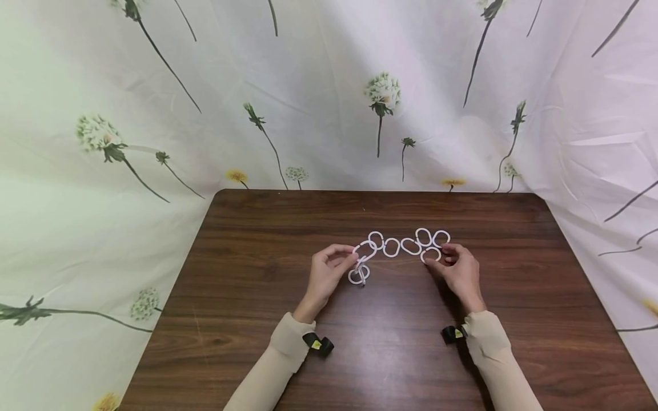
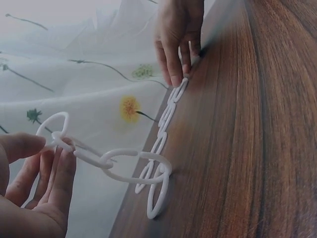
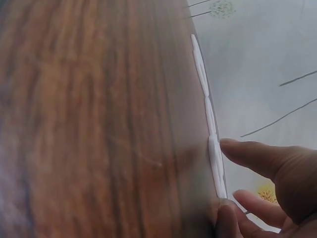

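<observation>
A chain of white plastic links (image 1: 392, 239) runs across the dark table between both hands. The left hand (image 1: 329, 271) pinches a link near the chain's left end between thumb and fingertips. In the left wrist view, the raised links (image 2: 124, 179) hang from that hand, sloping down toward the tabletop. A few linked pieces dangle below the left fingertips in the head view. At the chain's right end, the right hand (image 1: 461, 274) holds a link lying flat, thumb on one side and index finger on the other. The right wrist view shows these flat links (image 3: 216, 166) edge-on.
The brown wood-grain table (image 1: 231, 319) has rounded far corners. Behind it and along both sides hangs a white cloth (image 1: 329, 114) printed with dandelions. Black wrist cameras are strapped at the left cuff (image 1: 319, 345) and the right cuff (image 1: 452, 335).
</observation>
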Tool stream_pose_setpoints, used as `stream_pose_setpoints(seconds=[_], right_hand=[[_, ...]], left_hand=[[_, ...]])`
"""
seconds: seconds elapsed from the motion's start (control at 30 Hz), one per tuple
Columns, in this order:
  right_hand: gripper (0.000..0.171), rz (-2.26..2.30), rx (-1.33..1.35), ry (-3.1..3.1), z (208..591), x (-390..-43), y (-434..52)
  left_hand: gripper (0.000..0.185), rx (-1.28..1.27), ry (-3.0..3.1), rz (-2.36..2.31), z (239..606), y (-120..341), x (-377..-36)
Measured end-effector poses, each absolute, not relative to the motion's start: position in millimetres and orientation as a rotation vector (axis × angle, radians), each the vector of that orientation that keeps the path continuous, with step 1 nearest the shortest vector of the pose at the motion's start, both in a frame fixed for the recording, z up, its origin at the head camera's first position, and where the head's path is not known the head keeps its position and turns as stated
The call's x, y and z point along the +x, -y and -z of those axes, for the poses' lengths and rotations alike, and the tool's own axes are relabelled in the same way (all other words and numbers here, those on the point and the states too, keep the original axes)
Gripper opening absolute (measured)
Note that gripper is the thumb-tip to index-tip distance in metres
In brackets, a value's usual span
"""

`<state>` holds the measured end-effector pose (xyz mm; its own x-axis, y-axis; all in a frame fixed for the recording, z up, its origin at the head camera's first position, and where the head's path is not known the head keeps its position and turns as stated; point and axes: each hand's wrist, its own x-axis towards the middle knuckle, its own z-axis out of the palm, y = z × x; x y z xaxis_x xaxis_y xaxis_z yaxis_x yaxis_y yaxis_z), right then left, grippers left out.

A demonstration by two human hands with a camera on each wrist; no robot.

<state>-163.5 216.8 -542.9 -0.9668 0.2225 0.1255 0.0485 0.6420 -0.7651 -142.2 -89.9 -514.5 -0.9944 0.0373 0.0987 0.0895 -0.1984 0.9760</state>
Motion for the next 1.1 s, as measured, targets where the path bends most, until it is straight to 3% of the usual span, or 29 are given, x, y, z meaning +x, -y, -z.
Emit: stream_pose_setpoints(seconds=[0.37, 1.1], right_hand=[[0.054, -1.112, -0.219, 2.708, 543.9, -167.8, -212.2], [0.052, -1.127, -0.216, 2.807, 536.2, -169.4, -217.6]], left_hand=[[0.035, -0.192, 2.002, 2.412, 510.5, 90.3, -142.0], [0.029, -0.204, 2.038, 2.366, 510.3, 93.2, -144.2]])
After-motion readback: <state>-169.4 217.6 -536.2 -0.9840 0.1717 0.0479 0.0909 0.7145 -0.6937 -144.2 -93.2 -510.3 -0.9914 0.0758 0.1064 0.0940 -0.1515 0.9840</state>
